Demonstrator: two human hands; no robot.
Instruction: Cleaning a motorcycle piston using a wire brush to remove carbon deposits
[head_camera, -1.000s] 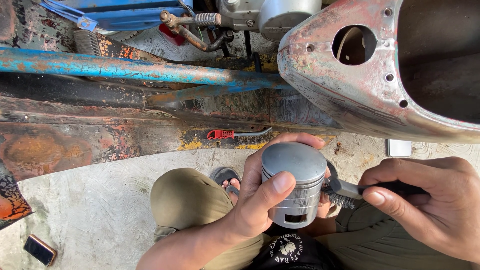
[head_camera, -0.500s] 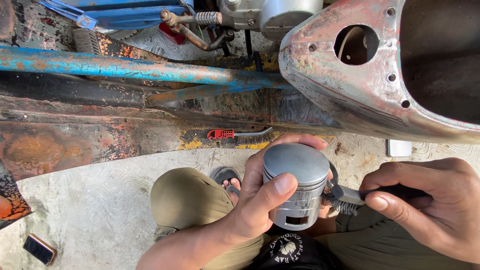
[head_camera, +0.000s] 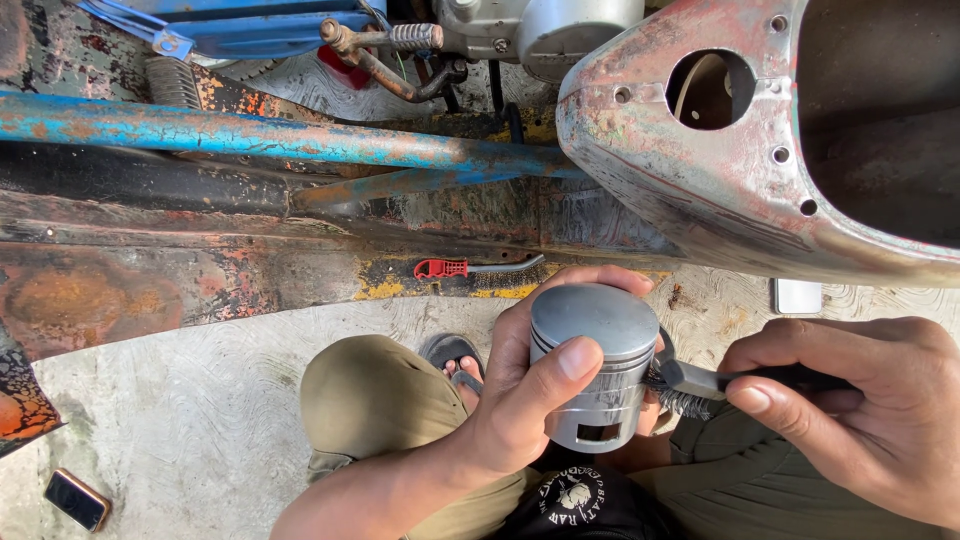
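I count one piston (head_camera: 598, 352), two wire brushes (head_camera: 688, 390) (head_camera: 478, 268), one phone (head_camera: 76, 498), and my two hands (head_camera: 535, 385) (head_camera: 865, 420).

Grey piston (head_camera: 594, 345) upright — wire brush (head_camera: 700, 385) touching.

A rough repair workshop for small vehicles, worked at ground level. A stripped, rusted scooter body (head_camera: 760, 170) with flaking red paint lies on the bare concrete floor (head_camera: 180, 420) beside a peeling blue frame tube (head_camera: 250, 135) and an engine with kick lever (head_camera: 385, 45). A red-handled wire brush (head_camera: 480, 268) lies on the floor, and a piston (head_camera: 595, 360) is held nearby
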